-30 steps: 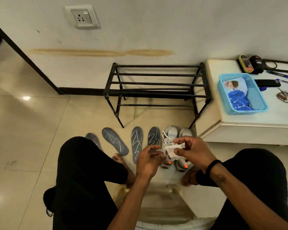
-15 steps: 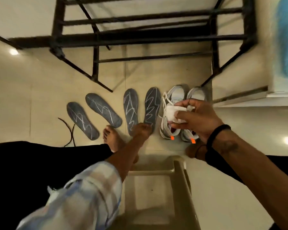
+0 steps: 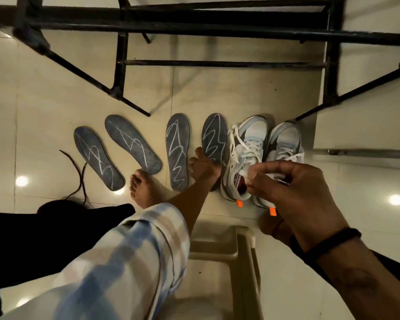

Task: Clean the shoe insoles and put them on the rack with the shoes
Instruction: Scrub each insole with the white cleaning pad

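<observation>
Your left hand reaches down, fingers on the heel end of the rightmost insole, grip unclear; your right hand, fingers curled, pinches a white wipe above the shoes; four insoles lie in a row on the floor below the rack.

Left hand reaches down, fingers spread; right hand curled, pinching
</observation>
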The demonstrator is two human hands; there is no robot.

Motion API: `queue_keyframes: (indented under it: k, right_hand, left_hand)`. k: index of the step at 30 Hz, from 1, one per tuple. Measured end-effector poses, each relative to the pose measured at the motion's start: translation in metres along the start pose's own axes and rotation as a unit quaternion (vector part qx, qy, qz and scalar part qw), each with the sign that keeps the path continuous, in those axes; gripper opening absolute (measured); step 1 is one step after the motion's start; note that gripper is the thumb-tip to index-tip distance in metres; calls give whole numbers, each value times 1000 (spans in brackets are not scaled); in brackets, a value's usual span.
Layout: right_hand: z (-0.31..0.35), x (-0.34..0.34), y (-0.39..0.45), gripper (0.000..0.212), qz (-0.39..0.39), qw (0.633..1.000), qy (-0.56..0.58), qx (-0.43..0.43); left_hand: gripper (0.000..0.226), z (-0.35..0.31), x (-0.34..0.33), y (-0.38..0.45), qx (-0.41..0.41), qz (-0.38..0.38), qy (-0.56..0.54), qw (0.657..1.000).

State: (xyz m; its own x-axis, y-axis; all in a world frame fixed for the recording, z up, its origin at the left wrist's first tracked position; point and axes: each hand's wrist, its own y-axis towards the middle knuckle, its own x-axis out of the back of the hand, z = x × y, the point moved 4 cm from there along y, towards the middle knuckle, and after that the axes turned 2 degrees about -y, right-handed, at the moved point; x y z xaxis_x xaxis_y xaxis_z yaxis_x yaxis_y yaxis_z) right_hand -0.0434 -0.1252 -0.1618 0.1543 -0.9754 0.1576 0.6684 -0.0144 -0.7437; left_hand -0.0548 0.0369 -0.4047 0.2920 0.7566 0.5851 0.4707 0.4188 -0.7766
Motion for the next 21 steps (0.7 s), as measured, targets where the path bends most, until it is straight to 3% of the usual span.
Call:
queue_keyframes:
  k: [4,8,11,14,16,18,21]
  right_hand:
    - [0,0,3,15,-11,998,-47,28]
    - [11,-1,3,27,-30,994,-87,63]
    - [25,-6,0,27,-26,989,-114,91]
    - [46,-16,-9,23,-8,981,-133,142]
    - [57,-20,-16,20,-9,975,-148,166]
    - [73,-23,-28,19,-13,972,-136,193]
    - [100,-9,-55,20,-57,969,-68,232]
  left_hand:
    - [50,-11,18,-13,27,25,-8,999]
    - [42,-72,100,-103,-47,95,14,994]
    - [34,-24,55,-28,-57,95,56,992]
    - [13,-14,75,-33,-15,200,-94,975]
    - [16,-29,101,-74,-18,264,-154,952]
    - [13,-40,134,-112,-57,266,-182,945]
    - [30,-54,177,-169,-136,263,-247,923]
